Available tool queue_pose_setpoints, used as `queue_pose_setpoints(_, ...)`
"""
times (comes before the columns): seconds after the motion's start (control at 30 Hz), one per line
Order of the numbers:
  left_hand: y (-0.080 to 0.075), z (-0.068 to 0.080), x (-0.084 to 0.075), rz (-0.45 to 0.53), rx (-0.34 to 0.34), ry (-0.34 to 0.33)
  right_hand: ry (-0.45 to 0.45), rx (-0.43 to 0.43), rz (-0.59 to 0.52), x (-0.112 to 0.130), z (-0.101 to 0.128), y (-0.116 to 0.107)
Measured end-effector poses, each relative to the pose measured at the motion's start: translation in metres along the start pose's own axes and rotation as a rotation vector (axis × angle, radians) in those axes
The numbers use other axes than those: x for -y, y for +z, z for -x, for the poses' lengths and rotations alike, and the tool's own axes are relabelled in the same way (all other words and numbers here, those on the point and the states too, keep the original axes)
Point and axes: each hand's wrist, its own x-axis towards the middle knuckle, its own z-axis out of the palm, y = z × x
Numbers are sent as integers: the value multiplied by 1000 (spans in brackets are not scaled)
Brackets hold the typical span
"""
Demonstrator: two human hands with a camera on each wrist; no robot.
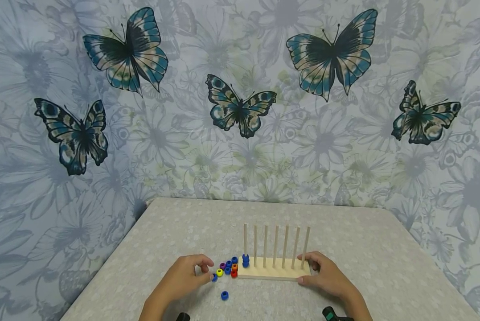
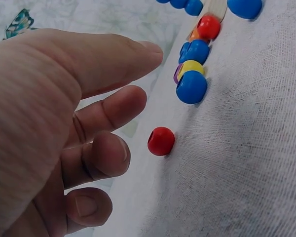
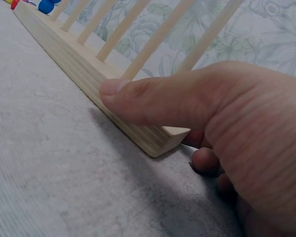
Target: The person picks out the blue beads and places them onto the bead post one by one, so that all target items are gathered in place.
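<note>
I'm bracing the pegged board [image 1: 268, 273] at lower centre frame, right hand [image 1: 326, 275] clamped on its right end, and hovering the left hand [image 1: 186, 273], digits apart, by the beads [image 1: 227, 270] just left of it, where pinching one sidewise, hole clear, is probably serving best.

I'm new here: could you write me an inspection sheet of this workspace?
Surface: pale, fabric-textured tabletop.
Job's things: wooden board with seven upright pegs; blue beads on the leftmost peg, loose coloured beads near that end.
Clutter: dark objects at the bottom edge, too cut off to identify.
Hands: left hand beside the loose beads, holding nothing; right hand grips the board's right end.
Cables: nothing seen.
Surroundings: floral wall with butterflies.
</note>
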Motion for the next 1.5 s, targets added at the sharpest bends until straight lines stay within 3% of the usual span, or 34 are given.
queue_pose_setpoints(0.63,12,-2,4,-42,26,17,1,7,-18,-1,0,0)
queue_pose_setpoints(1.5,19,-6,4,-43,47,-32,7,-5,2,-4,-1,0)
